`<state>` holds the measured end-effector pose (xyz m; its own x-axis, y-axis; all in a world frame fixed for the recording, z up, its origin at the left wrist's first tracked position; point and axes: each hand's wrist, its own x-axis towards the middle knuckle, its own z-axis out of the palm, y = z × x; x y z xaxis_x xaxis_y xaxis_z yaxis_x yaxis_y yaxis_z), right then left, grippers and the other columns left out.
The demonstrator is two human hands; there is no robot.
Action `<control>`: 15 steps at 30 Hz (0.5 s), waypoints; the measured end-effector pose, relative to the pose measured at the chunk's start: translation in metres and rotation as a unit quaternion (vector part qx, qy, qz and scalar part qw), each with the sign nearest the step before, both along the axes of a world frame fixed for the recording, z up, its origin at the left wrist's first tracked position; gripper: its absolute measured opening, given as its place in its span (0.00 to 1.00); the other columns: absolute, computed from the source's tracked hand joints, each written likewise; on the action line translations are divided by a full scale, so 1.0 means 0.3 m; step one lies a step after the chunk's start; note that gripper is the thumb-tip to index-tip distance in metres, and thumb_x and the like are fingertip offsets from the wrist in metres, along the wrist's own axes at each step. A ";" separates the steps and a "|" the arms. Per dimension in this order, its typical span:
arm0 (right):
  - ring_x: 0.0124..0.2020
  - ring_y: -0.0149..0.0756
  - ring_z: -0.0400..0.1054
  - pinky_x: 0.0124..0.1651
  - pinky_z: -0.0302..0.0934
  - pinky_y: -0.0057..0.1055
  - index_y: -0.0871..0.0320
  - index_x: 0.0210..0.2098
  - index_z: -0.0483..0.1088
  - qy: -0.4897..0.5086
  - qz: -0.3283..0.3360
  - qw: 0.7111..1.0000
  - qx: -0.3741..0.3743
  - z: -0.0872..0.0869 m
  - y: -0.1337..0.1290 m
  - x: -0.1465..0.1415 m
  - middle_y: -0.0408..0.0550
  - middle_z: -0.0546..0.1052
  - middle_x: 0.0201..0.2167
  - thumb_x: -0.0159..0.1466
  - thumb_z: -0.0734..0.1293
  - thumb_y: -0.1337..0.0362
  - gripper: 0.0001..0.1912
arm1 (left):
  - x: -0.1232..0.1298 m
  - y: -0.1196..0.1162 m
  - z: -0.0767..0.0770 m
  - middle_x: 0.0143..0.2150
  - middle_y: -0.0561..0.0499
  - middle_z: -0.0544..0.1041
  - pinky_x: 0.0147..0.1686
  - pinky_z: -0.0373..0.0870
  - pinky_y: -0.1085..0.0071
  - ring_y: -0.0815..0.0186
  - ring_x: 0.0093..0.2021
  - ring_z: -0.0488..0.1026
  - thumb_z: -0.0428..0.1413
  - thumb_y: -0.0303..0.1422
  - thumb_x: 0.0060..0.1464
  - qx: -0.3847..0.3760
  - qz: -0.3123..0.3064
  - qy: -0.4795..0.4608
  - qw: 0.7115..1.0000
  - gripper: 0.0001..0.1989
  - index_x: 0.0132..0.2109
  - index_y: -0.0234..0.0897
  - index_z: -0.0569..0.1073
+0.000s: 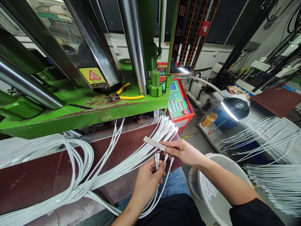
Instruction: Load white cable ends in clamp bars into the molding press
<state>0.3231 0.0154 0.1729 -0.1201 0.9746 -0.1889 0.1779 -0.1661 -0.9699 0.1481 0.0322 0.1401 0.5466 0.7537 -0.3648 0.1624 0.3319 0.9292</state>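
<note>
My right hand (pixel 182 151) pinches one end of a flat metal strip (pixel 154 142), holding it out to the left above the edge of the brown worktop (pixel 35 179). Two or three white cable ends hang from the strip's underside. My left hand (pixel 148 179) is closed around the ends of several white cables (pixel 157 156) just below the strip. The cables trail down past my lap. A thick bundle of white cables (pixel 113 171) lies across the worktop from the left and fans out by the strip.
A green press machine (pixel 77 106) with steel columns stands behind the worktop; yellow-handled pliers (pixel 125 94) lie on its base. A red control panel (pixel 178 102), a gooseneck lamp (pixel 235 108), a white bucket (pixel 216 191) and more white cables (pixel 270 138) are at the right.
</note>
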 end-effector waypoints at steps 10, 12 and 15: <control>0.29 0.30 0.63 0.39 0.60 0.29 0.61 0.55 0.67 0.018 0.032 0.999 -0.020 0.023 0.000 0.039 0.46 0.73 0.31 0.63 0.62 0.55 0.24 | -0.026 0.006 -0.019 0.19 0.57 0.65 0.20 0.59 0.77 0.75 0.17 0.61 0.52 0.42 0.56 -0.031 -0.007 -0.061 0.998 0.17 0.25 0.35 0.65; 0.28 0.30 0.62 0.37 0.60 0.29 0.61 0.55 0.68 0.023 0.040 0.999 -0.018 0.021 0.000 0.038 0.45 0.73 0.29 0.63 0.63 0.54 0.24 | -0.026 0.006 -0.018 0.18 0.58 0.63 0.17 0.55 0.78 0.76 0.15 0.58 0.53 0.42 0.55 -0.033 -0.010 -0.060 0.998 0.17 0.26 0.35 0.65; 0.28 0.30 0.62 0.36 0.60 0.29 0.62 0.55 0.67 0.026 0.054 0.998 -0.014 0.018 0.001 0.037 0.46 0.72 0.28 0.63 0.63 0.54 0.25 | -0.026 0.008 -0.018 0.17 0.59 0.63 0.16 0.53 0.79 0.77 0.14 0.57 0.54 0.42 0.55 -0.037 -0.006 -0.063 0.997 0.15 0.28 0.35 0.66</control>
